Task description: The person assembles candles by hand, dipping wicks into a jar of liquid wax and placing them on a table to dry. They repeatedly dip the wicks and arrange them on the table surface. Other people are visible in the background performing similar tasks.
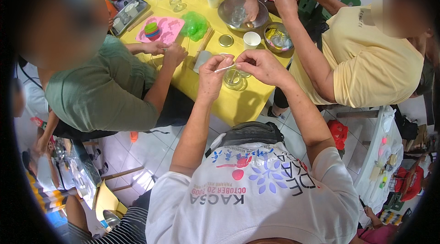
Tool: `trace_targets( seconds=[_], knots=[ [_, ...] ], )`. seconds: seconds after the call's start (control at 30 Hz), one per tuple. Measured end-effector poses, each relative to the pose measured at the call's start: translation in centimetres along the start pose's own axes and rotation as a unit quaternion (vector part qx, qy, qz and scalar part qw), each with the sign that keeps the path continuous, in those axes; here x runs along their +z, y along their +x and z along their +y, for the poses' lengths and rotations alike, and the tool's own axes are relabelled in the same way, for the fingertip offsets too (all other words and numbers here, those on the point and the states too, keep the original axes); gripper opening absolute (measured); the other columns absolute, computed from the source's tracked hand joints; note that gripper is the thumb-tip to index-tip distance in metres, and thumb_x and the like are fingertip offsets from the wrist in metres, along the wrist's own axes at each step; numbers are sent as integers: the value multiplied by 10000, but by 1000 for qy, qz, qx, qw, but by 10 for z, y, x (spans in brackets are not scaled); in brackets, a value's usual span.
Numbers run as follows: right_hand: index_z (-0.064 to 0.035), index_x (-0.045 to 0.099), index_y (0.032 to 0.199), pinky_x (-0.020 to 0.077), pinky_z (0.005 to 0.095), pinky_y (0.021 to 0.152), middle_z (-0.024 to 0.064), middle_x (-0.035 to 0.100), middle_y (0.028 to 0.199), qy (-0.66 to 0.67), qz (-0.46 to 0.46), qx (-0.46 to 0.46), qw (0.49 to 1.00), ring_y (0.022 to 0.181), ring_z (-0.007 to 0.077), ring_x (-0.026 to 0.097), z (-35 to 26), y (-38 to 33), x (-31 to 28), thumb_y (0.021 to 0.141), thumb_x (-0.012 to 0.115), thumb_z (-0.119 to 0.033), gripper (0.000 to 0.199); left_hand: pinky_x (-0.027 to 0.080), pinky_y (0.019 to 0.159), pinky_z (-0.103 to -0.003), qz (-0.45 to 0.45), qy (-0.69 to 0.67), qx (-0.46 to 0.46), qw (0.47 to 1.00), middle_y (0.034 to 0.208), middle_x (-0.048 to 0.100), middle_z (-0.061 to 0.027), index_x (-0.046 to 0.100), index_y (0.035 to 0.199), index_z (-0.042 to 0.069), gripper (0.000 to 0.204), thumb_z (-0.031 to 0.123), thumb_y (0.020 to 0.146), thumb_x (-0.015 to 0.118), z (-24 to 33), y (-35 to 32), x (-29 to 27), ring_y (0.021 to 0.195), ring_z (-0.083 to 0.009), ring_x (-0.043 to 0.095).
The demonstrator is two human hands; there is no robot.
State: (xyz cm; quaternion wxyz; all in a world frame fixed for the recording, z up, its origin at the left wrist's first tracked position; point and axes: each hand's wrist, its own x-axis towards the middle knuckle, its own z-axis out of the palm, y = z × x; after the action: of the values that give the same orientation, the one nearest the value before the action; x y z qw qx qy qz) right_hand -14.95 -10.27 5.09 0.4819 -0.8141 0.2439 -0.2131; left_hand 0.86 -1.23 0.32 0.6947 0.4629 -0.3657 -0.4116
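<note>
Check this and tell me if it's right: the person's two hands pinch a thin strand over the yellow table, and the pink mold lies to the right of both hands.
One thing is wrong: in the head view, the pink mold lies to the left of both hands. The left hand and right hand do pinch a thin strand over the yellow table.

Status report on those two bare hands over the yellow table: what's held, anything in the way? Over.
Left hand pinching thin white strand. Right hand pinching at its end. Glass jar below them in view, white cup just beyond; neither seems blocking.
</note>
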Motion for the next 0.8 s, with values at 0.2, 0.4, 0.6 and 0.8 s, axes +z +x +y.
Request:
trace_targets(
  seconds=[0.2,0.4,0.6,0.8],
  knots=[
    [13,643,866,423,239,561,8,603,692,-8,6,-12,1000,621,60,517,-2,2,3,866,671,-156,171,450,769,-224,5,-1,-1,1000,925,661,-31,671,881,11,90,101,883,674,0,-2,-1,836,-73,573],
    [17,651,813,474,308,600,114,657,698,-28,3,-8,1000,621,172,616,0,8,-2,827,672,-190,210,457,774,-239,18,-40,-13,999,885,664,-29,664,895,22,127,148,886,677,-3,8,-4,822,-81,589],
    [12,652,855,441,258,574,26,618,671,-31,-22,-3,999,616,81,546,10,9,0,864,670,-178,191,453,765,-255,36,-60,-18,997,854,658,-36,650,909,40,123,163,901,660,-8,9,-11,797,-95,589],
    [17,651,807,472,329,595,123,651,702,-99,-49,7,994,631,214,614,35,-1,-5,825,664,-220,238,489,709,-263,130,-164,3,978,809,631,-36,618,890,76,91,161,916,637,-21,18,-53,743,-125,596]
  ],
)
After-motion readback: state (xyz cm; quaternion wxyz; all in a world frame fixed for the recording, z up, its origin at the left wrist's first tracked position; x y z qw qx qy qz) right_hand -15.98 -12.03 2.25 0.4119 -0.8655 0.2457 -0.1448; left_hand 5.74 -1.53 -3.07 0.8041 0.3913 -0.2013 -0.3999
